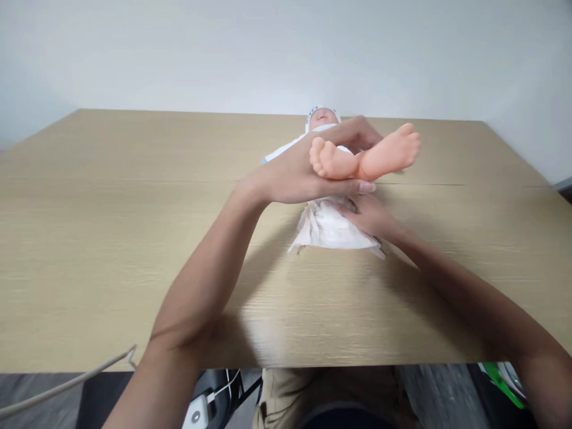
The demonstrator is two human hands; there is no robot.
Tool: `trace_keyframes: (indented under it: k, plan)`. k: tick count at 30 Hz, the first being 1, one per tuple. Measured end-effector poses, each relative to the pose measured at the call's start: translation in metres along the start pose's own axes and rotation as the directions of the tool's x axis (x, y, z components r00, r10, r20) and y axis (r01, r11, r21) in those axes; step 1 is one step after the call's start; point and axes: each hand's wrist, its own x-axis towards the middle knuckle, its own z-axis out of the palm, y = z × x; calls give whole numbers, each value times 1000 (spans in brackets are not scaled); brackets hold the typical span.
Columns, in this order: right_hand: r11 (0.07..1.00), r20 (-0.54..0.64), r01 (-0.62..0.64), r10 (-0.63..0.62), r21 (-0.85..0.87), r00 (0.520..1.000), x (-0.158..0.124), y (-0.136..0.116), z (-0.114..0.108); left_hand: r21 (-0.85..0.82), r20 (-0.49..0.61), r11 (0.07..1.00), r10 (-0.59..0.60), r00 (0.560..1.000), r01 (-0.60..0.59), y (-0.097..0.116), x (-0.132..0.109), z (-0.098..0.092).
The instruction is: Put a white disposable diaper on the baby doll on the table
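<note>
A baby doll (386, 156) lies on its back on the table, its head in a white cap with blue marks at the far side. My left hand (304, 170) is wrapped round the doll's lower legs and lifts both feet, soles towards me. Beneath the raised legs a white diaper (333, 229) is spread on the tabletop, with side tabs reaching out. Lower down, my right hand (369, 211) rests on the diaper's right part, its fingertips partly hidden under the doll and my left hand. Whether those fingers pinch the diaper is hard to make out.
The light wooden table (134, 250) has a seam running across it and meets a pale wall (201, 53). A pale cable (67, 387) crosses the front left corner. Below the front edge are a white plug-like device (196, 412) and a green object (503, 384).
</note>
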Motion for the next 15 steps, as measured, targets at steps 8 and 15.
trace_keyframes:
  k: [8,15]
  plan:
    - [997,-213,60,-51,39,976,-61,1,-49,-4,-33,997,-78,996,78,-13,-14,22]
    - [963,-193,226,-196,147,961,-42,-41,-48,117,-63,992,-35,997,43,-17,-25,47]
